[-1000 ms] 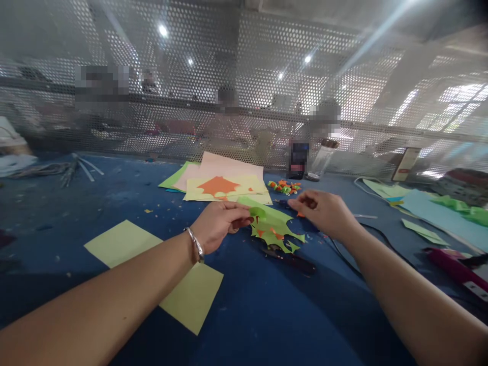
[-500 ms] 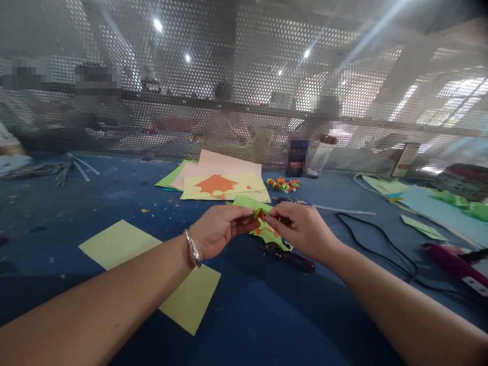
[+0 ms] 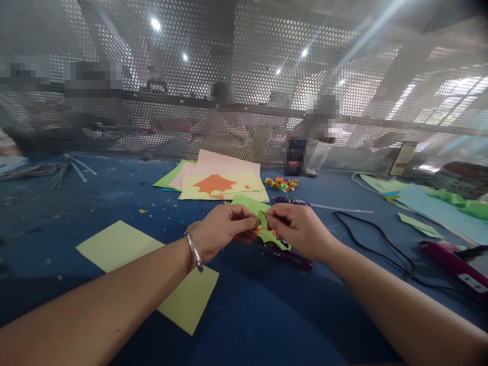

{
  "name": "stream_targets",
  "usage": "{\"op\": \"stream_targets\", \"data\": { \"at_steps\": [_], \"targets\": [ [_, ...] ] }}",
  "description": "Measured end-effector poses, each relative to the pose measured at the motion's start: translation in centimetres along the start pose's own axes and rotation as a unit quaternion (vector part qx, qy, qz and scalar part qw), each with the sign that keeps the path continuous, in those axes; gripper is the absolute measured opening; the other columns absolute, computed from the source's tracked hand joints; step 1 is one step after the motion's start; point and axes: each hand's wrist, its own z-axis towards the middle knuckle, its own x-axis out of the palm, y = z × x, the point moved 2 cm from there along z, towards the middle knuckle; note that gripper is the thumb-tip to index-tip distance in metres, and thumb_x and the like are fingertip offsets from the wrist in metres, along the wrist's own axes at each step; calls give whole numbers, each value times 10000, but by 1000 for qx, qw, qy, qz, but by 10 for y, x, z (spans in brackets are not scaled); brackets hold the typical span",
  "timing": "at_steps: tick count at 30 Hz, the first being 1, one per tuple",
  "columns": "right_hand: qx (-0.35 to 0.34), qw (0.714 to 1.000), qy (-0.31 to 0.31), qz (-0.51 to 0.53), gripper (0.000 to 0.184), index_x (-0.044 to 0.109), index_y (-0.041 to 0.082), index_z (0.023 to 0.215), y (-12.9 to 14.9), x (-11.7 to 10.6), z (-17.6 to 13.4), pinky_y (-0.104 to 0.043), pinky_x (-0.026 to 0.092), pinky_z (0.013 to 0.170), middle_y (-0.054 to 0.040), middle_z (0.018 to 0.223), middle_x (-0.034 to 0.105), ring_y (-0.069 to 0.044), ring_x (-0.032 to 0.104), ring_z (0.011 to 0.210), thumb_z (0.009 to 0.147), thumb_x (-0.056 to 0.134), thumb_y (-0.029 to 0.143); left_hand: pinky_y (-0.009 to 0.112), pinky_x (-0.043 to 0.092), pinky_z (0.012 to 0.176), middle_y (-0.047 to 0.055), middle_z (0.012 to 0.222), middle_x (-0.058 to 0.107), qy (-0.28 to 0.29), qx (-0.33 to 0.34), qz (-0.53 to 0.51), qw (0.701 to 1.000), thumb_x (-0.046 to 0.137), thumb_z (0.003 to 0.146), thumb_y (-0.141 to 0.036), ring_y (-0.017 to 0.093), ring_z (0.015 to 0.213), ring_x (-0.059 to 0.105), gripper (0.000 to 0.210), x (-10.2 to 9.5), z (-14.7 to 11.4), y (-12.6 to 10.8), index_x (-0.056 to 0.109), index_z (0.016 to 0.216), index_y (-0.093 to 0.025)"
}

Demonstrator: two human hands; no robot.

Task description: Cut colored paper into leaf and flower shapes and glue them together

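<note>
right hand (image 3: 301, 226) has joined left hand (image 3: 225, 226) at the green piece (image 3: 263, 218).

Centre of frame: left hand (image 3: 231, 226) and right hand (image 3: 301, 226) pinch a small green paper piece (image 3: 263, 219) between their fingertips, over a cut green sheet (image 3: 246, 201). Dark red handle (image 3: 301, 261) just below. Above centre: orange paper shape (image 3: 215, 184) on yellow paper (image 3: 187, 192). Lower left: pale paper (image 3: 118, 244) showing either side of left forearm. Right edge: magenta power strip (image 3: 448, 259) on blue bench (image 3: 247, 320).
</note>
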Motion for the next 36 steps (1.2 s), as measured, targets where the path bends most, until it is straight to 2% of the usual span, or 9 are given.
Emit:
{"op": "stream_targets", "data": {
  "at_steps": [4,14,18,24,29,36],
  "targets": [
    [45,996,26,67,350,619,188,774,0,1,-1,-217,404,553,11,614,588,-112,549,538,1004,460,398,250,514,663,23,714,686,-25,26,21,999,809,752,-335,129,686,648,226,-2,1,-2,687,781,-146],
    [51,992,34,107,244,610,196,790,-4,6,0,-221,418,542,24,633,579,-119,585,560,953,550,367,270,513,632,30,761,675,-45,78,118,989,749,786,-413,158,711,642,259,-2,1,-1,674,842,-172],
    [60,989,47,125,224,600,195,802,-2,8,-1,-222,441,547,21,711,595,-110,606,571,948,551,357,266,485,632,23,728,657,-30,89,119,988,745,791,-415,140,669,609,268,-2,2,-1,643,805,-168],
    [60,989,45,126,230,608,199,815,-2,9,-1,-219,443,551,23,706,600,-109,608,567,948,562,382,270,466,639,21,720,648,-33,111,118,986,712,828,-427,139,660,593,270,-1,1,0,633,793,-171],
    [57,991,42,114,239,597,201,815,-2,8,0,-219,446,546,14,707,612,-117,612,566,948,557,396,267,469,643,16,717,644,-28,97,119,988,694,850,-378,130,650,590,222,0,0,0,635,799,-170],
    [51,992,44,107,213,580,198,822,-1,6,-1,-210,432,538,26,703,581,-105,604,556,956,542,360,267,451,628,6,687,620,-6,103,185,977,656,880,-390,132,634,577,238,-2,2,1,632,788,-172]
  ]
}}
